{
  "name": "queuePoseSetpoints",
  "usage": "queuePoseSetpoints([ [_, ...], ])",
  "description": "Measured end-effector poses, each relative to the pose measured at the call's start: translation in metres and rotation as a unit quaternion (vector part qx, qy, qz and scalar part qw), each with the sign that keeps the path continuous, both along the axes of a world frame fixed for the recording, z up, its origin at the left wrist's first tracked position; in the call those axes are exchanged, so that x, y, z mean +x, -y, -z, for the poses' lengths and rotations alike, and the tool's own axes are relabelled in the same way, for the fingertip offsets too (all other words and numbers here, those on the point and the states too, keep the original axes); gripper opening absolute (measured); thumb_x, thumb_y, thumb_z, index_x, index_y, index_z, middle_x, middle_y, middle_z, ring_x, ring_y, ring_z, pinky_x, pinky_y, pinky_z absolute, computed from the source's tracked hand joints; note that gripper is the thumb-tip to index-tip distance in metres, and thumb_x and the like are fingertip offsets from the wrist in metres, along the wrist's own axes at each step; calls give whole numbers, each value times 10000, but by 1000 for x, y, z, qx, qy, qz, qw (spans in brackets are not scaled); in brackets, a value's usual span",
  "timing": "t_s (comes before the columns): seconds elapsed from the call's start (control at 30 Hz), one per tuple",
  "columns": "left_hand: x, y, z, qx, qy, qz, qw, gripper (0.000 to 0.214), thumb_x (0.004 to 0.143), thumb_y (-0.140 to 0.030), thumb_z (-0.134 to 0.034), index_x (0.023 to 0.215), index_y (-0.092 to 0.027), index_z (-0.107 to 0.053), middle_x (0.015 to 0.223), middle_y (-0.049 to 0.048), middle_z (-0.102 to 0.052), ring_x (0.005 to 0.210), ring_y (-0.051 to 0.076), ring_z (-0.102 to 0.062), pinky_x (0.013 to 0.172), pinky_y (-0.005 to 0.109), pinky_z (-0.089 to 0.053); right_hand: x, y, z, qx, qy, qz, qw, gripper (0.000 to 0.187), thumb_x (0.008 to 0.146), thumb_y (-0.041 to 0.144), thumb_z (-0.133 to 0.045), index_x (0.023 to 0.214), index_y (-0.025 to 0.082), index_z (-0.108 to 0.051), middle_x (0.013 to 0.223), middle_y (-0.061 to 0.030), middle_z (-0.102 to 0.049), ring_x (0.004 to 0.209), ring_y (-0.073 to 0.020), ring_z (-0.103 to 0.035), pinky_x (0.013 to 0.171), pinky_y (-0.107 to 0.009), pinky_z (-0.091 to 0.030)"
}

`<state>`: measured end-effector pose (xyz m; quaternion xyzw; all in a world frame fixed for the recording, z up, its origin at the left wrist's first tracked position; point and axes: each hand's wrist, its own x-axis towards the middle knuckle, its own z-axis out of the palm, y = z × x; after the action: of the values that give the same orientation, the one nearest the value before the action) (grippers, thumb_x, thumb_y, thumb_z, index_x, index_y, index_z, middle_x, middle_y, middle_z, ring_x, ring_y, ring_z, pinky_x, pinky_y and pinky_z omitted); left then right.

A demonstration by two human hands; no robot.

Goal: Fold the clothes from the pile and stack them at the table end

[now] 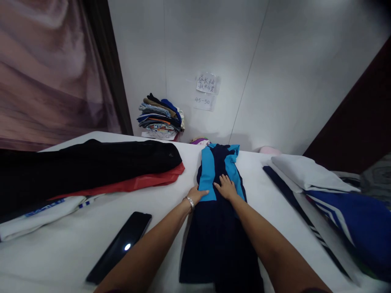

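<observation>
A navy and bright blue jacket point(208, 173) lies lengthwise in front of me, narrowed into a long strip with its dark lower part toward me. My left hand point(197, 195) rests at its left edge, thumb spread over the blue panel and the other fingers partly hidden at the side. A silvery bracelet point(190, 202) circles that wrist. My right hand point(225, 187) lies flat on the middle of the garment, fingers stretched out over the navy part and the right blue panel.
Black clothing point(122, 160) over a red garment point(152, 181) spreads along the left. A black phone point(122, 246) lies near my left forearm. Folded white point(308, 171) and blue clothes point(360, 228) lie at right. A clothes stack point(160, 116) stands against the wall point(275, 81).
</observation>
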<state>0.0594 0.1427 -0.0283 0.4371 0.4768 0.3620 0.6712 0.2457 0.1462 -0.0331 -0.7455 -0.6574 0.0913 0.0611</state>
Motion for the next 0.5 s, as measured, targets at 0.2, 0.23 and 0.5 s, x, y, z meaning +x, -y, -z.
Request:
queuePoseSetpoints([
  [0.2, -14, 13, 6, 17, -19, -23, 999, 263, 612, -250, -786, 809, -138, -653, 801, 79, -731, 769, 233, -681, 764, 340, -532, 5, 0, -10, -53, -9, 3, 999, 711, 910, 563, -268, 1466, 121, -242, 1551, -98, -157, 1427, -258, -89, 1117, -470, -127],
  [0.23, -16, 17, 6, 19, -18, -24, 999, 258, 621, -249, -779, 820, -140, -657, 804, 76, -732, 772, 232, -681, 755, 337, -533, 3, -3, -17, -67, -11, 5, 998, 716, 905, 569, -279, 1463, 123, -252, 1549, -108, -163, 1425, -273, -96, 1111, -489, -128],
  [0.5, -19, 33, -13, 40, 36, -28, 998, 213, 657, -225, -746, 847, -153, -681, 822, 58, -740, 776, 223, -684, 733, 308, -535, -37, -34, -53, 73, -14, -88, 993, 681, 914, 585, -251, 1481, 215, -186, 1566, -63, -95, 1434, -230, -20, 1121, -472, -73],
])
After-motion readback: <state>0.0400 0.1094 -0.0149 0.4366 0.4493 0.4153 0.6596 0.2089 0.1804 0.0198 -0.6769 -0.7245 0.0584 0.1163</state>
